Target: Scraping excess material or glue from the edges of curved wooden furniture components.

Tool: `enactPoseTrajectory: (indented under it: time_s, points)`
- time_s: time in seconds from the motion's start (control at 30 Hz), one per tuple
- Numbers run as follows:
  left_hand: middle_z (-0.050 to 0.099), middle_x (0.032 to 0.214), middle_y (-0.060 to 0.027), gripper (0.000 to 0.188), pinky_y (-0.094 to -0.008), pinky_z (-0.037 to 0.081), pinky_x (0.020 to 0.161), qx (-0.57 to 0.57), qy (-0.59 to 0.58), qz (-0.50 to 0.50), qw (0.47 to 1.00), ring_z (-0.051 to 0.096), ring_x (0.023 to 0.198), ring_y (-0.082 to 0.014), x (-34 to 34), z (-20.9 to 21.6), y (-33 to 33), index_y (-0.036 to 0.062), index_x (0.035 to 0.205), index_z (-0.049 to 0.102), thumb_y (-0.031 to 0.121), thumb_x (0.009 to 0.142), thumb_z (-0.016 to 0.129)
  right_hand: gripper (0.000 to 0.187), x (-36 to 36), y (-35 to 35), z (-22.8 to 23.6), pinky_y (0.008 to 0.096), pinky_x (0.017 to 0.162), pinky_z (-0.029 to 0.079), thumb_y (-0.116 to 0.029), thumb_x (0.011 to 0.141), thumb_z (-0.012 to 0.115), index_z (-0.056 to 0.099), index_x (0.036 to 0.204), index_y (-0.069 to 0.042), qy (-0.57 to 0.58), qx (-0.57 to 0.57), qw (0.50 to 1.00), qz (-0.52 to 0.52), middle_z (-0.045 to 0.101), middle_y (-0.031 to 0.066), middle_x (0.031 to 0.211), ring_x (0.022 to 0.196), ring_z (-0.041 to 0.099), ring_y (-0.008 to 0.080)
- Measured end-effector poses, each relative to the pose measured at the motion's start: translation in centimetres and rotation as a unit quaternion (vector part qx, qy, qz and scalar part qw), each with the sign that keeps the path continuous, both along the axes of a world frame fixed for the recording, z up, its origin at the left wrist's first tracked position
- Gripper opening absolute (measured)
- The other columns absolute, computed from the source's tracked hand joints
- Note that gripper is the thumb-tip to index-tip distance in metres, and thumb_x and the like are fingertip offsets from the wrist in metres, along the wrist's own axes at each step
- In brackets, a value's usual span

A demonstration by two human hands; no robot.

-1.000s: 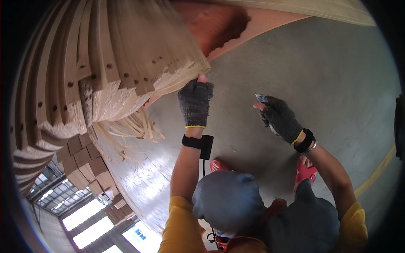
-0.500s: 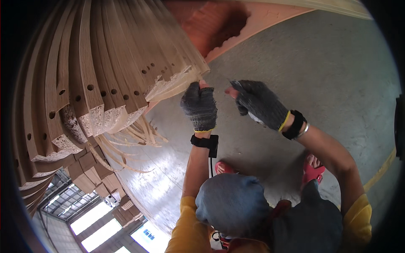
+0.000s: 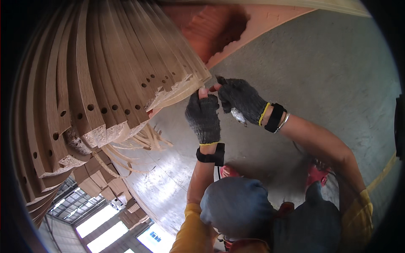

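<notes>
Wood-grain boards (image 3: 126,63) lie stacked at the left, with round holes near their ends and pale, rough chipboard showing at the cut faces. My left hand (image 3: 203,118), in a dark grey glove with bare fingertips, is closed at the near right corner of the stack, thumb up; what it pinches is hidden. Close beside it, my right hand (image 3: 244,99), gloved alike, is closed with its fingertips almost meeting the left thumb. A silvery, crumpled-looking object (image 3: 238,115) sticks out under the right palm; its kind cannot be made out.
Thin pale strips (image 3: 145,141) hang or lie below the board ends. An orange surface (image 3: 219,29) with a dark hollow is beyond the stack. Grey concrete floor (image 3: 312,71) spreads to the right, with a yellow line (image 3: 382,170). Cardboard boxes (image 3: 95,179) stand at lower left.
My right hand has moved left, closing the gap to my left hand. The left hand has shifted slightly down and right. The view has moved a little.
</notes>
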State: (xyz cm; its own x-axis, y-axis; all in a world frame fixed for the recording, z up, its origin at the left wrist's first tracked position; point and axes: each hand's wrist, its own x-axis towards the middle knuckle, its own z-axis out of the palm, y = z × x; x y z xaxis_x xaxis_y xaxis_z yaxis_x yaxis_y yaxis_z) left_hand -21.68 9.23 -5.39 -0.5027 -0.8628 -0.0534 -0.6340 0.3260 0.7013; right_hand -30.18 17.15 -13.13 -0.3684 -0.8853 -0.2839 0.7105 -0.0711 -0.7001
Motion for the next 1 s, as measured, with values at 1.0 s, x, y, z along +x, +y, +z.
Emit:
enactPoseTrajectory:
  time_s: [1.0]
  points:
    - [0.065, 0.070, -0.0064, 0.035, -0.0334, 0.048, 0.064, -0.065, 0.078, 0.022, 0.995, 0.061, 0.065, -0.0175, -1.7, -2.2, 0.5, -0.0016, 0.092, 0.070, 0.028, 0.102, 0.054, 0.020, -2.7, -1.1, 1.2, 0.0419, 0.068, 0.053, -0.021, 0.098, 0.057, 0.062, 0.110, -0.006, 0.136, -0.038, 0.990, -0.016, 0.068, 0.0183, 0.089, 0.079, 0.069, 0.0324]
